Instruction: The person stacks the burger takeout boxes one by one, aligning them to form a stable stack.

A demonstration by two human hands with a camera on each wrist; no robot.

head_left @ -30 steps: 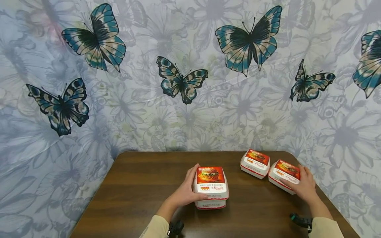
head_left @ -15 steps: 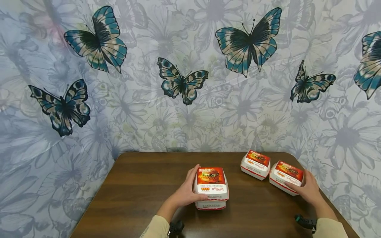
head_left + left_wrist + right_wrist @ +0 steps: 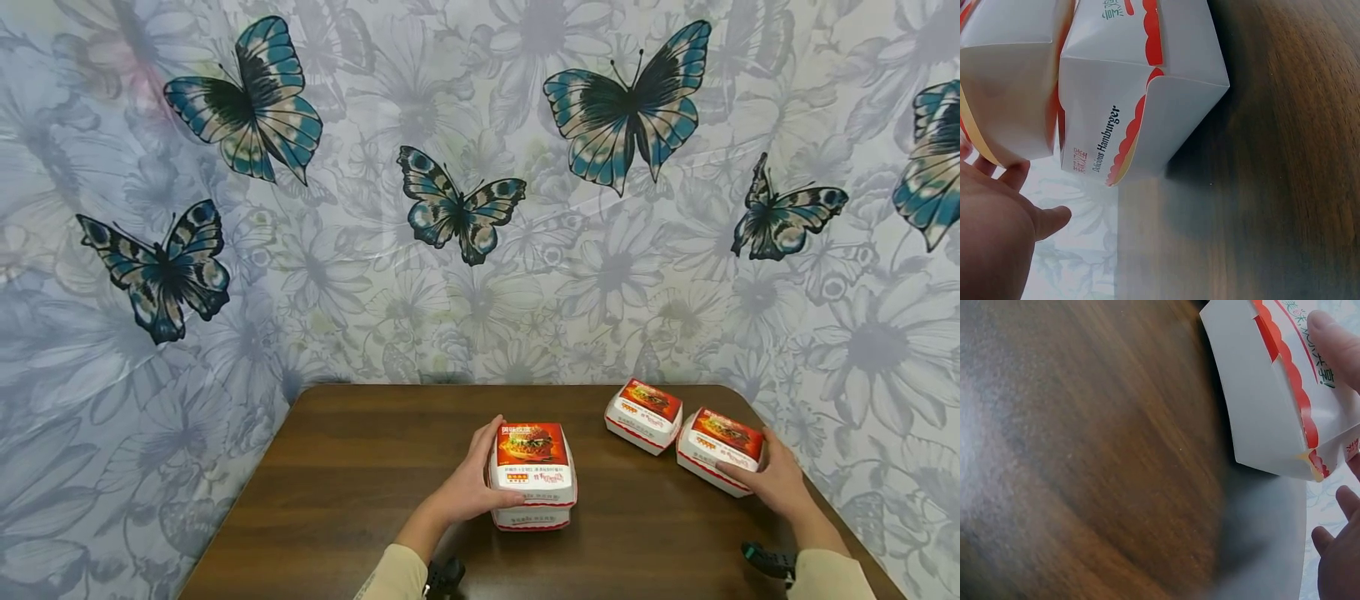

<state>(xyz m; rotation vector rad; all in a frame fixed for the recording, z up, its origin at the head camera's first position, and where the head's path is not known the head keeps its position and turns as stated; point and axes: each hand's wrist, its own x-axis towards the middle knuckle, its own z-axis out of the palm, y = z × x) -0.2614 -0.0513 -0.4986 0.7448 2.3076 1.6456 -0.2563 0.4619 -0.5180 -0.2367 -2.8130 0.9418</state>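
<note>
Two white-and-red burger boxes are stacked (image 3: 532, 479) at the middle of the brown table (image 3: 352, 475). My left hand (image 3: 483, 471) holds the stack's left side, with the thumb lying across the front of the top box. The left wrist view shows both stacked boxes (image 3: 1147, 100) from the side, with the left hand (image 3: 997, 237) at the lower left, its fingertips against them. My right hand (image 3: 757, 471) grips the near right corner of a single burger box (image 3: 718, 446) at the table's right side. In the right wrist view that box (image 3: 1266, 406) has a finger (image 3: 1335, 344) pressed on it.
A third burger box (image 3: 643, 414) sits just left of the one under my right hand, near the table's back edge. A butterfly-patterned cloth (image 3: 480, 208) hangs behind the table. The table's right edge runs close to my right hand.
My right hand has slid off the top of the right box, down to its near right corner. The left hand and the stack have not moved.
</note>
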